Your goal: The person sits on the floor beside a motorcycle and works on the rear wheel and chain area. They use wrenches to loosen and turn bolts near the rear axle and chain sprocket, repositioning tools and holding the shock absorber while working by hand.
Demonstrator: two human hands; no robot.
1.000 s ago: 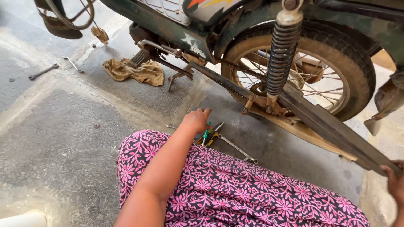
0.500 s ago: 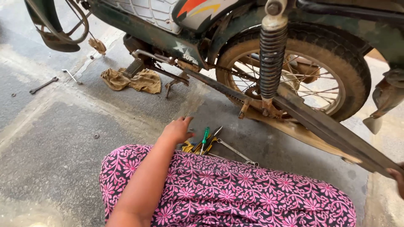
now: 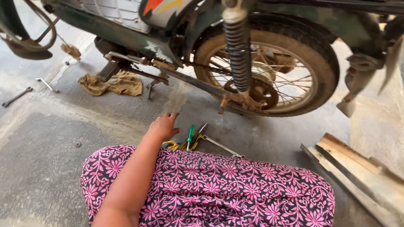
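Note:
My left hand [image 3: 163, 126] reaches forward over my knee, which is draped in pink floral cloth [image 3: 219, 189]. Its fingers are spread loosely just above the concrete floor and hold nothing. Right beside it lie a green-handled screwdriver [image 3: 190, 134], yellow-handled pliers [image 3: 171, 145] and a slim metal spanner [image 3: 221, 146]. Beyond them stands the motorcycle's rear wheel [image 3: 269, 71] with its chain and a coiled shock absorber [image 3: 237, 50]. My right hand is out of sight.
A tan rag [image 3: 111, 83] lies under the motorcycle's footrest. A spanner [image 3: 16, 96] and a bent metal tool [image 3: 44, 84] lie on the floor at far left. Wooden planks [image 3: 362, 172] rest on the ground at right.
The view has swung right and closer. My left hand stays by the tools. The long bar that ran from the wheel to the lower right, and my right hand on it, are gone from view.

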